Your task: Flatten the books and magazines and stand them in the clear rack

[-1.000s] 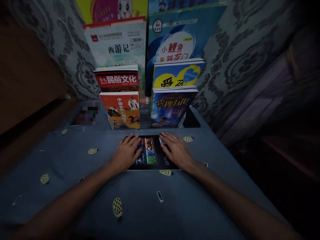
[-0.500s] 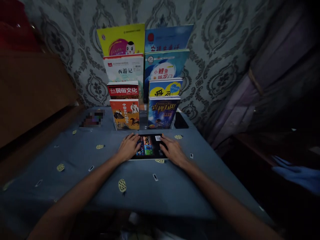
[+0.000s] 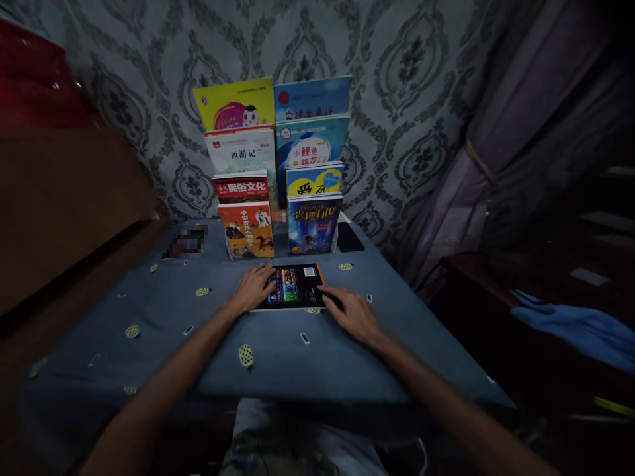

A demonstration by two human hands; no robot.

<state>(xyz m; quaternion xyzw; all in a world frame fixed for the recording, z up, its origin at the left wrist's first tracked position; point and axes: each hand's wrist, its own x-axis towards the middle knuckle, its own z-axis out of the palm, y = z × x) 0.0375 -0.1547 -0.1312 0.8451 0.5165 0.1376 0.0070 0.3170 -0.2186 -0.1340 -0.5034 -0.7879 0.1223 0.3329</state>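
Observation:
A dark book [image 3: 305,291] with small colourful pictures and a white barcode label lies flat on the blue patterned tablecloth [image 3: 297,370]. My left hand [image 3: 252,288] rests on the book's left side with its fingers stretched out, covering that edge. At the lower right edge, my right hand [image 3: 351,311] touches the book with its fingertips, fingers extended and partly curled. Just behind the book stand upright books in two stepped columns, among them an orange one [image 3: 247,230] at front left and a blue-purple one [image 3: 314,225] at front right.
A black flat object [image 3: 350,237] lies right of the upright books. At the far left of the table is a pixelated item [image 3: 184,242]. A brown box-like piece [image 3: 64,205] stands left; a tied curtain [image 3: 461,185] and a blue cloth [image 3: 570,327] are right.
The view has shifted, showing more below the table. My right hand has slid from the book's upper right corner down towards its lower right edge. My left hand stays on the book.

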